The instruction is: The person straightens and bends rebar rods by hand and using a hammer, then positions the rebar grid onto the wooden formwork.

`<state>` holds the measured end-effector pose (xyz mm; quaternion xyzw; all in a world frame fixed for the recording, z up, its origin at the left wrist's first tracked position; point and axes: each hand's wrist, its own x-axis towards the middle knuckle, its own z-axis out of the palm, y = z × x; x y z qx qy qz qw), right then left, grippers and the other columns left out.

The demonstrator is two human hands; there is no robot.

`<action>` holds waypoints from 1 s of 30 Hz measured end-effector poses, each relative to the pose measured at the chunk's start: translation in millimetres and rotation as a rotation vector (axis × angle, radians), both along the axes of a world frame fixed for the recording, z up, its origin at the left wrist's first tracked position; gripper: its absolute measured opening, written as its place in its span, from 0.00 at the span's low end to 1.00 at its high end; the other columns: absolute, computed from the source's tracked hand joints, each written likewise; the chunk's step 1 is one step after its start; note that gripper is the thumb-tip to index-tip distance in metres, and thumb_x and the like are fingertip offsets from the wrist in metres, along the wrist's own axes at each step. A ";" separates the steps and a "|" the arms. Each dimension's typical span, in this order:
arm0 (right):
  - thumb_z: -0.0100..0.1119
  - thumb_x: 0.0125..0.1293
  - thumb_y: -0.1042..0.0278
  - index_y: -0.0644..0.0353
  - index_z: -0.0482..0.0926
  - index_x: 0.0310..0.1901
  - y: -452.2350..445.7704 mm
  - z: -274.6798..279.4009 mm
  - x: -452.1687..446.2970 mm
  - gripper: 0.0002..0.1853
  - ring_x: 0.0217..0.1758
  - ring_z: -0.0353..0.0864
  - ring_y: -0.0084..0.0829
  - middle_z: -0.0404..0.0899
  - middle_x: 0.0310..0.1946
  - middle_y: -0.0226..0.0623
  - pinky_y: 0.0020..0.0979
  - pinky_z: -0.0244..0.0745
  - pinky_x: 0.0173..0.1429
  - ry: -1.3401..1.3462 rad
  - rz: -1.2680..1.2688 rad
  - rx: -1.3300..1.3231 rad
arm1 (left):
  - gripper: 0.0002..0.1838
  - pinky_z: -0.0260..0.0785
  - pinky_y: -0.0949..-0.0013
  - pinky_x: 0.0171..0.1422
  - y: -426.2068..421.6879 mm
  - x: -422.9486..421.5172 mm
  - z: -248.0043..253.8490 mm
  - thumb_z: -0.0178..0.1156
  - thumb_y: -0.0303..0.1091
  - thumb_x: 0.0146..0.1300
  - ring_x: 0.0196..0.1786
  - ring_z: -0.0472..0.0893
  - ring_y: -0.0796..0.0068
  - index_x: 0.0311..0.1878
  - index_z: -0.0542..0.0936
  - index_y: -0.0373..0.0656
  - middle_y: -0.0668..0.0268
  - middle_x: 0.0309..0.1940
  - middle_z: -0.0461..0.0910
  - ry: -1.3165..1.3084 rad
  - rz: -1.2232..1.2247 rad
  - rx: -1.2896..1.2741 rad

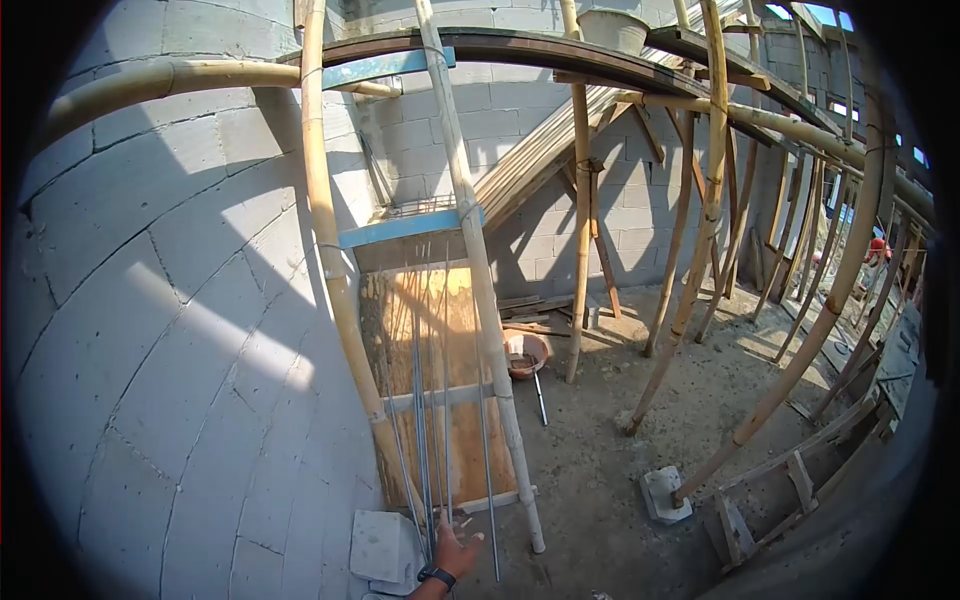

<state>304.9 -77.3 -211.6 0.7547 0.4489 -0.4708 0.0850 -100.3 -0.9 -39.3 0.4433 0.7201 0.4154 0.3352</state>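
Note:
My left hand (455,553), with a dark watch (436,574) on its wrist, is low in the head view. Its fingers look spread, close to the lower part of several thin metal rods (421,440); whether a fingertip touches one I cannot tell. The rods lean up along a bamboo ladder (473,215) that has blue and pale rungs (405,228). Behind them a wooden board (390,320) rests against the wall. Left of the hand sits a pale concrete block (384,548). My right hand is out of view.
A grey block wall (180,380) rises along the left. Bamboo poles (580,210) stand across the floor, one on a white block (664,494). An orange basin (524,354) lies beside the ladder. Overhead, a plank (510,48) carries a bucket (612,30). A person (878,248) is far right.

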 end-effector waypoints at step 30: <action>0.58 0.65 0.64 0.62 0.74 0.31 422.3 68.7 149.1 0.10 0.21 0.75 0.30 0.74 0.20 0.35 0.38 0.69 0.27 0.481 0.028 0.296 | 0.34 0.70 0.55 0.59 231.5 247.0 48.8 0.66 0.37 0.60 0.57 0.75 0.52 0.67 0.66 0.35 0.48 0.57 0.72 0.301 0.122 0.069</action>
